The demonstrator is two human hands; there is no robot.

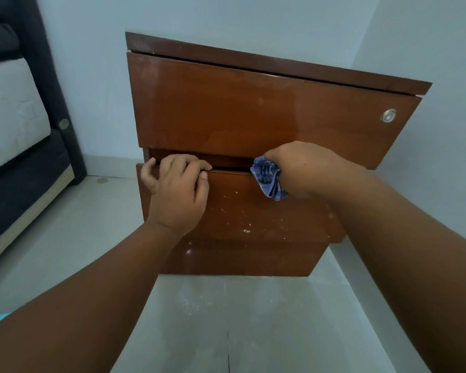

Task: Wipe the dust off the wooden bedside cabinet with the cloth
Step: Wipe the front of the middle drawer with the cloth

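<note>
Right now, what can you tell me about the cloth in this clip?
The cloth is blue woven fabric with a darker check and a loose pale thread. It is bunched into folds, not spread flat. The right hand grips it, so only the part sticking out of the hand shows. It sits at the top edge of the cabinet's middle drawer, just below the top drawer, and seems to press against the wood there.

Both bare arms are stretched forward.
The left hand [176, 189] is curled over the top edge of the middle drawer [253, 211]; the right hand [304, 168], just beside it, is clenched round a bunched blue cloth [269, 179].
</note>
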